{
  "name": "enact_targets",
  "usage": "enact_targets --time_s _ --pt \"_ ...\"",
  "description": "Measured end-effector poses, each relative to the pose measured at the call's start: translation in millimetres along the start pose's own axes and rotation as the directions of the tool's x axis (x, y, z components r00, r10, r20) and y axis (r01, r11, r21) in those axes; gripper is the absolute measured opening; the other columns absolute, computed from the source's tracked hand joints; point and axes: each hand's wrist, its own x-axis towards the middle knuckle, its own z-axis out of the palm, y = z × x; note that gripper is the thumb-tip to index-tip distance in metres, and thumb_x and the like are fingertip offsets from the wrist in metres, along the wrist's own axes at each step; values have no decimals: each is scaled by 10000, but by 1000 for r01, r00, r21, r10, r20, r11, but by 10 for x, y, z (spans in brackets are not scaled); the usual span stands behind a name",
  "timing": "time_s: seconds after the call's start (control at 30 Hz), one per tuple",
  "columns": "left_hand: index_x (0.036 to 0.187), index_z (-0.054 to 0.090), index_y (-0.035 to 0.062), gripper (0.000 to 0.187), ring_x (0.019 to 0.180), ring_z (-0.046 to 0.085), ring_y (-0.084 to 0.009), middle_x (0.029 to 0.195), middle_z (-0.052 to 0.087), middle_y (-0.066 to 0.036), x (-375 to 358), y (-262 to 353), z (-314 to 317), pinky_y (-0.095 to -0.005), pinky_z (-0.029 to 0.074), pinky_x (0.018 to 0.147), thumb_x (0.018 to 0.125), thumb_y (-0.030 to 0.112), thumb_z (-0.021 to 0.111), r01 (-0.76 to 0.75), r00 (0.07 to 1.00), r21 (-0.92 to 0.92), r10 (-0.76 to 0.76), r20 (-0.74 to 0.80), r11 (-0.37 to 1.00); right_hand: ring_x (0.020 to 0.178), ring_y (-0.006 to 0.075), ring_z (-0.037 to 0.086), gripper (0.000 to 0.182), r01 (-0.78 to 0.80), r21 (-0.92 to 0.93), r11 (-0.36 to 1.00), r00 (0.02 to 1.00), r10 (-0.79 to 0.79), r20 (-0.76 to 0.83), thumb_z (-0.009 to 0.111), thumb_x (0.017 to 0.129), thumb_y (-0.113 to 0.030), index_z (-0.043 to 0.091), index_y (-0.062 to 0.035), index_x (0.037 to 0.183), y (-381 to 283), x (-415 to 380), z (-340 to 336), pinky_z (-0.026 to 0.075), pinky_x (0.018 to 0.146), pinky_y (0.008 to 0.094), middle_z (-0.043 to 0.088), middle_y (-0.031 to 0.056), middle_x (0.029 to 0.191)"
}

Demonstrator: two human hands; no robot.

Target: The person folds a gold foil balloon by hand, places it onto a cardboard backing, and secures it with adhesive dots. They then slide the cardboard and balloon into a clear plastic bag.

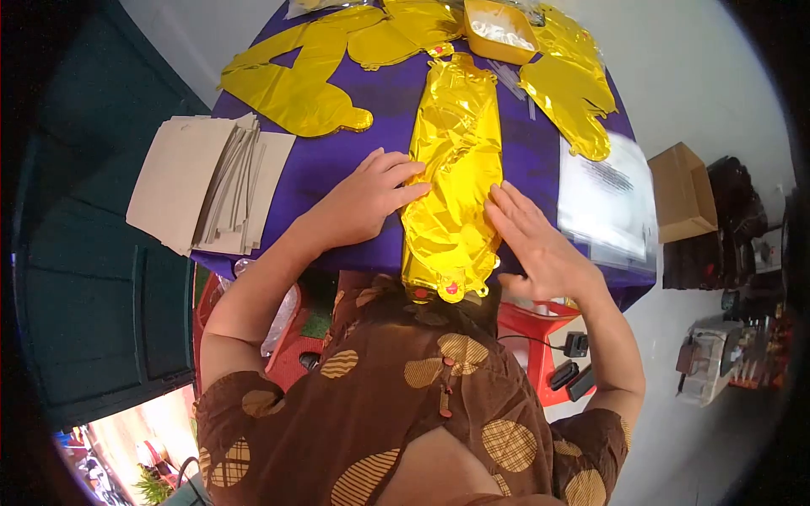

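A shiny gold foil balloon (460, 143), uninflated and folded into a long strip, lies lengthwise on the purple-covered table (329, 181). Its near end hangs over the front edge, where small tabs with red spots show. My left hand (375, 194) rests against the strip's left side, fingers stretched onto the foil. On the opposite side, my right hand (533, 238) lies flat with its fingertips at the foil's right edge and the thumb apart. Neither hand is gripping anything.
More flat gold foil balloons (304, 84) lie at the far left, others (569, 84) at the far right. A yellow tub (499, 51) holds white pieces. Paper sheets (190, 173) are stacked left, clear plastic bags (603, 202) right. A cardboard box (682, 194) stands beyond the table.
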Motion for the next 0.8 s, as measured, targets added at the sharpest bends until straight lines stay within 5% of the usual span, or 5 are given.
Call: enact_targets --time_s 0.23,0.4,0.5,0.8 --pt "1461 380 6 676 1333 422 -413 1441 465 -232 20 113 -54 -508 273 1168 800 -105 468 227 971 -152 -236 -47 962 1485 445 184 790 -99 6 995 982 99 -160 454 999 -484 265 110 1483 104 124 279 164 1225 479 227 336 1559" --pt "1499 292 -10 716 1342 414 -407 1451 460 -227 -46 138 -124 -519 262 1169 806 -101 446 282 959 -165 -283 20 945 1488 441 176 824 -98 -29 995 982 92 -167 412 1001 -536 243 100 1497 153 165 290 144 1226 487 224 327 1564" --pt "1487 326 -44 783 1421 331 -379 1511 398 -231 -30 143 -114 -480 194 1213 715 -158 397 304 953 -203 -294 79 931 1488 441 177 849 -109 -9 994 981 106 -161 383 1000 -573 237 95 1503 182 186 302 137 1225 496 227 323 1565" --pt "1492 313 -48 784 1453 278 -390 1522 376 -243 -17 112 -34 -511 163 1219 718 -143 399 220 975 -127 -212 72 967 1486 425 198 885 -84 -53 995 982 73 -177 330 985 -639 251 68 1511 156 256 324 127 1219 512 269 304 1556"
